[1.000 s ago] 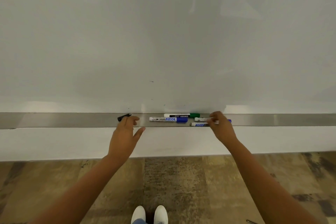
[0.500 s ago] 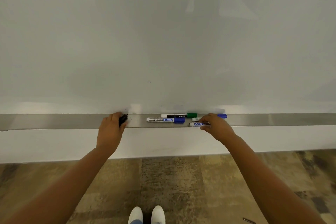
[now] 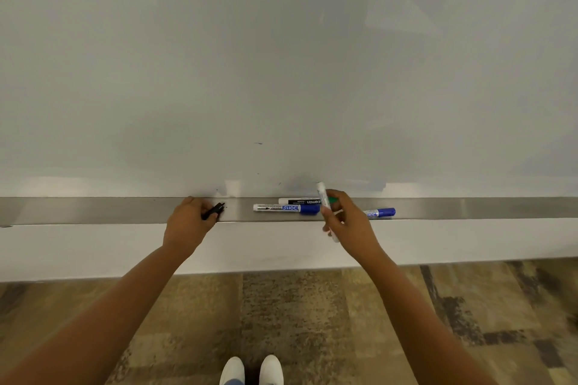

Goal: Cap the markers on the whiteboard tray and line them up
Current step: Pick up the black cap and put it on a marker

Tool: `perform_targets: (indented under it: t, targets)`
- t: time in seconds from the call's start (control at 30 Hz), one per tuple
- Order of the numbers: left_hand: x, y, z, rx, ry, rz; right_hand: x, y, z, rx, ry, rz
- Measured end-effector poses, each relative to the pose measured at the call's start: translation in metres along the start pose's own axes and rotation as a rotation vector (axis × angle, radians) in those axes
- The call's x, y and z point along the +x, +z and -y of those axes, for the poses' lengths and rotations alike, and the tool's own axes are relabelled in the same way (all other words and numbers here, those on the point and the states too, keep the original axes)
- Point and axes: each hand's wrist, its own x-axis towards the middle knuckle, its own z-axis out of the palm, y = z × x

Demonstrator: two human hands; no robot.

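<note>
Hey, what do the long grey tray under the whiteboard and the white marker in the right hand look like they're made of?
The long grey tray looks like brushed metal, perhaps aluminium or steel: dull sheen, soft pale reflections. The white marker held in the right hand looks like smooth, glossy plastic, though it is blurred.

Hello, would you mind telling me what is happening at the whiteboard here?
A person is tidying markers on the whiteboard tray. The left hand grips a black cap at the tray. The right hand holds a white marker lifted off the tray, nearly upright. Two blue-capped markers and a black-labelled marker lie on the tray, not yet lined up.
</note>
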Motion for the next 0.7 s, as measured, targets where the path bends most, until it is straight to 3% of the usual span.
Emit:
perform_targets:
  t: [0.1, 0.37, 0.53, 0.7]
  targets:
    - [0.000, -0.001, 0.000, -0.034, -0.006, 0.006, -0.006, 0.004, 0.013, -0.001, -0.018, 0.084]
    - [-0.028, -0.009, -0.028, -0.381, 0.061, -0.058, -0.012, 0.009, 0.032, 0.002, -0.069, 0.115]
    - [-0.050, -0.020, -0.052, -0.857, 0.020, 0.113, -0.018, 0.016, 0.048, 0.010, -0.099, 0.132]
    - [-0.062, -0.029, -0.066, -0.944, 0.142, 0.227, -0.026, 0.019, 0.063, 0.059, -0.131, 0.144]
